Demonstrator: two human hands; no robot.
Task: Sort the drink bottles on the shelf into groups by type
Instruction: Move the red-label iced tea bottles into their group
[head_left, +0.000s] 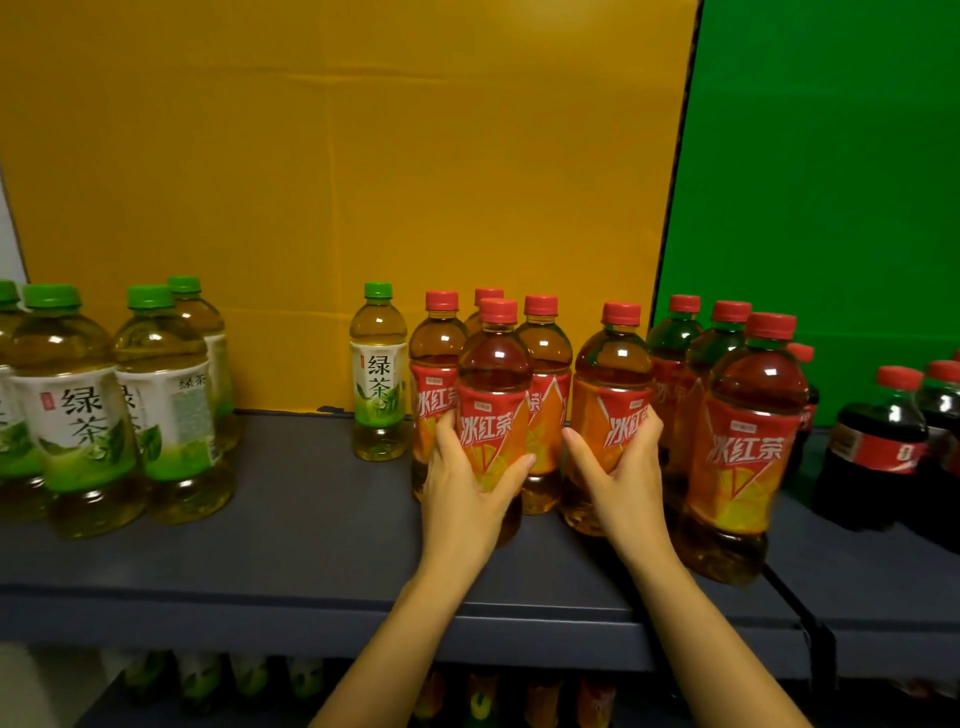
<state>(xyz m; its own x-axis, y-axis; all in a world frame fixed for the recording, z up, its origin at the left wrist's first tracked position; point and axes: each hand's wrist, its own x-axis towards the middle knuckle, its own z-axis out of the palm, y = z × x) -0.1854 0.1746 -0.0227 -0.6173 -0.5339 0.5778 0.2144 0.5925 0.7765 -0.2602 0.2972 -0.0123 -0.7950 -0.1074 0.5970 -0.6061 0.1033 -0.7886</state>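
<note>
a dark grey shelf (291, 525) runs across the view, backed by a yellow board (332, 171) on the left and centre and a green board (831, 171) on the right. both bare forearms reach up from the lower edge, palms turned inward toward each other. the left hand (465, 488) wraps a red-capped iced tea bottle (493, 395) at the lower half of its label, fingers (447, 431) curled round the left side and thumb pressed across the front. the right hand (621, 478) grips a second iced tea bottle (613, 395) the same way, its fingers curled round the right side of the label and thumb on the left. both bottles stand upright and hold amber liquid nearly to the neck; i cannot tell whether their bases are on the shelf or just lifted. behind the left-hand bottle stands a tight cluster of iced tea bottles (545, 364), and to the right another group of iced tea bottles (748, 447), the nearest one large in view. a single green tea bottle (378, 374) with a green cap and pale yellow liquid stands just beside the red cluster on its left. well apart, at the far left, is a group of green tea bottles (78, 415). at the far right stand dark cola bottles (878, 441) with red caps. more bottles show dimly on a lower shelf (218, 680).
</note>
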